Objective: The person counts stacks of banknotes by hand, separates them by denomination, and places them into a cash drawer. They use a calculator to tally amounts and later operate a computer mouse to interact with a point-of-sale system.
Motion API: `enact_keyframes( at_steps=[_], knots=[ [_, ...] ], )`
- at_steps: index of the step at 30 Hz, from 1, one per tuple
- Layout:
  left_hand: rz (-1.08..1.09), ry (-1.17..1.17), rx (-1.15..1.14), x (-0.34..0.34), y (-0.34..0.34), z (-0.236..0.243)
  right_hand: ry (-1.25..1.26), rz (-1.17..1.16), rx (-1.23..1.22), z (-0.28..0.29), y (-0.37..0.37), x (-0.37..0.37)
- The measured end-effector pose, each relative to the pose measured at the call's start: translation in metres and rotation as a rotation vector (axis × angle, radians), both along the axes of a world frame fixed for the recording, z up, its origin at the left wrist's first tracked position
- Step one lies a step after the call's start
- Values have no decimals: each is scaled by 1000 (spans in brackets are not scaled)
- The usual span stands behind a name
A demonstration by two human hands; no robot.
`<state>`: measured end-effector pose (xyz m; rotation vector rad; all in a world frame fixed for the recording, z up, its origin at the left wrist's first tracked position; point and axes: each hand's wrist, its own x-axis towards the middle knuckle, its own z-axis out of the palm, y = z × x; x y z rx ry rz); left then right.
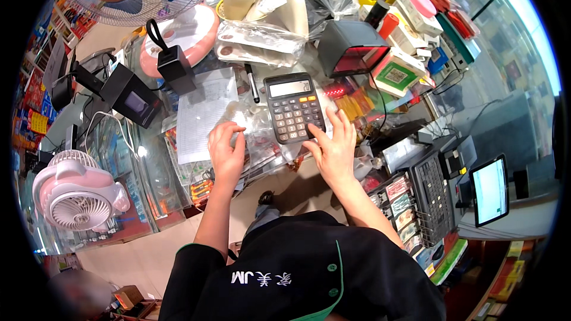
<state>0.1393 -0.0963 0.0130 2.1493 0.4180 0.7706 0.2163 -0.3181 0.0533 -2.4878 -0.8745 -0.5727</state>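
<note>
A black calculator [277, 105] with a lit display and several orange keys lies on the glass counter in front of me. My right hand [335, 150] is at its lower right corner. The index fingertip rests on or just above a key, the thumb is near the bottom edge, and the other fingers are spread. Left of the calculator, my left hand [226, 153] hovers by the counter's near edge, its fingers loosely bent and apart with nothing in them. Beside that hand lies a lined sheet of paper [205, 113]. Above, a black pen [252, 83] lies between paper and calculator.
Behind the calculator stands a dark box-shaped scanner [351, 44], with plastic-wrapped goods [259, 44] to its left. Black devices [134, 95] and a pink fan [80, 196] occupy the left. At right are a keyboard [429, 190], a cash drawer [404, 208] and a screen [489, 190].
</note>
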Motion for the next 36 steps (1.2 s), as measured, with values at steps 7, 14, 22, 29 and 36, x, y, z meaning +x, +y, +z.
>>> enact_keyframes(
  at_steps=[7, 14, 22, 29, 36],
  knots=[
    [-8, 20, 33, 0, 2, -4, 49, -30, 111, 4, -19, -2],
    [33, -83, -300, -2, 0, -9, 136, -488, 248, -45, -182, -24],
    [-609, 0, -912, -11, -129, 53, 845, -1248, 496, -169, -387, -110],
    [-1854, 423, -969, -20, -284, 171, 1137, -945, 1281, -205, -421, -98],
    [-2615, 365, -1534, -83, -392, 191, 706, -388, 1959, -120, -415, -113]
  ],
)
